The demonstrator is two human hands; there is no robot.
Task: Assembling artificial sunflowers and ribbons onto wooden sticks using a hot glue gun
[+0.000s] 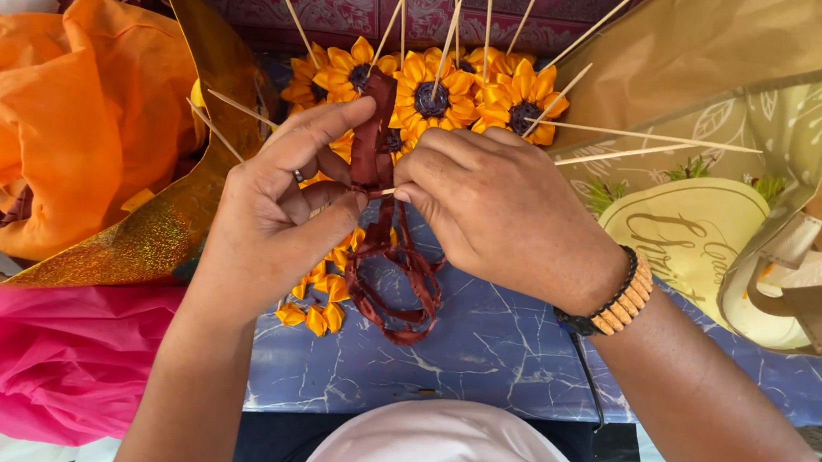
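1. I see a low table with a blue marbled top filling the middle; its near edge runs just above the person's lap.
2. At the table's left edge a bundle of orange plastic lies against a sheet of gold glitter paper, and a pink plastic bag sits below them, off the near left corner.
3. At the right edge I see a gold-and-cream paper gift bag lying on its side, its mouth turned toward the middle.
4. Along the far edge stands a cluster of orange ribbon sunflowers with dark centres, each on a thin wooden skewer; the sticks fan up and out to the right.
5. My left hand is clenched around a dark red ribbon: thumb below and forefinger arched over the top, pinching the upright strip just in front of the flowers.
6. My right hand, wearing a beaded bracelet at the wrist, is closed with fingertips pinched on the same ribbon, touching the left hand's fingers from the other side.
7. The ribbon sits between the two grips at its upper part; below them its loose length hangs and coils in loops on the tabletop, toward the near edge.
8. A few more small orange flowers lie under the left hand, just beside the coils.
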